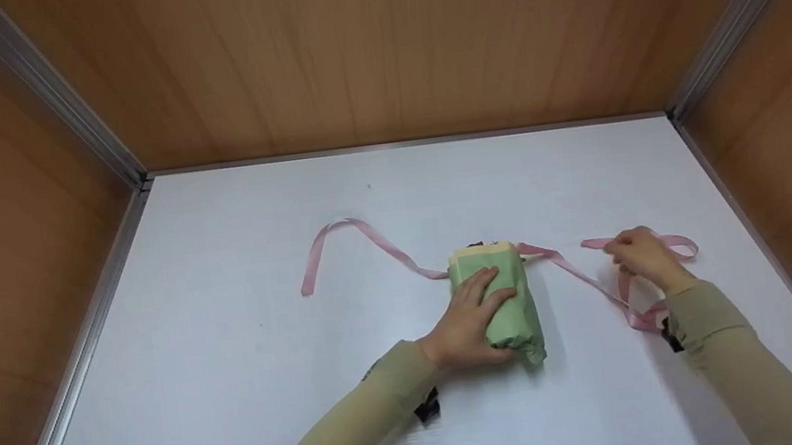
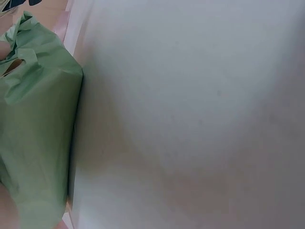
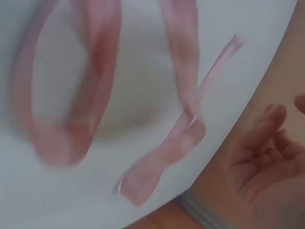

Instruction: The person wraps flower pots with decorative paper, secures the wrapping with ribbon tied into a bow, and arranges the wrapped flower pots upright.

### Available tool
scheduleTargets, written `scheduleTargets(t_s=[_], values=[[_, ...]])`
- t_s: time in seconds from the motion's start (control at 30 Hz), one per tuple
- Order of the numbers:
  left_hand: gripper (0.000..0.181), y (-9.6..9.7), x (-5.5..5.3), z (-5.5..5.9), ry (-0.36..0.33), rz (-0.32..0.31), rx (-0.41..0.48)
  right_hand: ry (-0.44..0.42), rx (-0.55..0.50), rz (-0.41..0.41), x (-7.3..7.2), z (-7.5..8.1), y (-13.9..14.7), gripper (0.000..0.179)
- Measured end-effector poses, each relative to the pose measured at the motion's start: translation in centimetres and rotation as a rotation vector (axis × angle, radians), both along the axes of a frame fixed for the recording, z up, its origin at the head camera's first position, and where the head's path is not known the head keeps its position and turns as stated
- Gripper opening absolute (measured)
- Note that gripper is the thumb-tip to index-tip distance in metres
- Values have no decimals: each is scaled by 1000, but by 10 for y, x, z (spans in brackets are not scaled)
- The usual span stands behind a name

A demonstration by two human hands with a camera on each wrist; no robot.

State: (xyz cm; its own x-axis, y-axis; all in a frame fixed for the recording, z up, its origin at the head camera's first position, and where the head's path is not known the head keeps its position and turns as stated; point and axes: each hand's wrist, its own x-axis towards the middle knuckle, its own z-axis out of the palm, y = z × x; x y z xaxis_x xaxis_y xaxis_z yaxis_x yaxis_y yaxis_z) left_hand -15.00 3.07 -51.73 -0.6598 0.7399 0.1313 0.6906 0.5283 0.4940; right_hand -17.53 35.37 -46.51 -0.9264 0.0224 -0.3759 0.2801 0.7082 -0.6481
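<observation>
Two khaki sleeves (image 1: 345, 425) reach forward over the glossy white tabletop (image 1: 237, 408). Nearest me, the left hand (image 1: 464, 333) lies spread across a pale green, paper-wrapped rectangular bundle (image 1: 518, 321), which sits right of centre. Its crumpled near end worries me: too much weight from that palm could tear the wrapping or loosen the folds. Out to the side, the right hand (image 1: 642, 260) hangs above coils of flat pink satin ribbon (image 1: 576, 272), fingers loosely bent, and I see nothing pinched between them. Those coils overlap, so a careless tug could snarl them. The ribbon emerges from both sides of the bundle; I can't see its middle, presumably underneath. A hard rightward pull might drag the left tail (image 1: 385, 244) inward or skew the bundle, since just one palm steadies it. Farthest off stands a brown wood-grain wall (image 1: 390, 49), unlikely to interfere.
</observation>
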Motion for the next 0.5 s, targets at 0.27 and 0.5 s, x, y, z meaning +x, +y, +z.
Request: scheduleTargets(t_s=[0.27,0.5], values=[[85,-2,-3,-2,1,-7,39,-360,-510,268,18,-29,-81,56],[85,-3,-5,1,-12,-10,14,-458,-765,227,22,-37,-106,55]])
